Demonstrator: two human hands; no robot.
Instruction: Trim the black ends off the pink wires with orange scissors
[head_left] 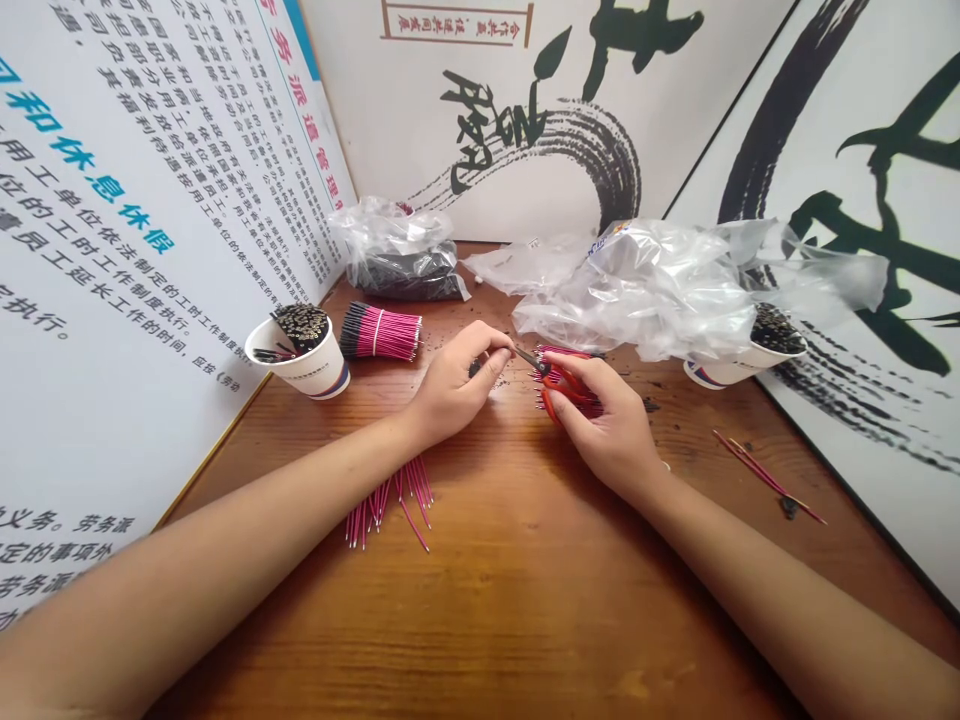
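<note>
My right hand (611, 425) is closed around the red handles of a small cutting tool (556, 378), whose dark tip points left. That tip meets the fingertips of my left hand (459, 385), which are pinched on something too small to make out. Behind and beneath the tool lie pink wires (577, 404) with dark ends. More pink wires (405, 498) are spread under my left forearm. A tied bundle of pink and black wires (381, 332) rests left of my left hand.
A paper cup (319, 372) of black pieces stands at the left, another cup (709, 370) at the right. Clear plastic bags (637, 290) and a bag with black contents (409, 270) line the back. Loose wires (772, 480) lie right on the wooden table (480, 620). Printed panels enclose it.
</note>
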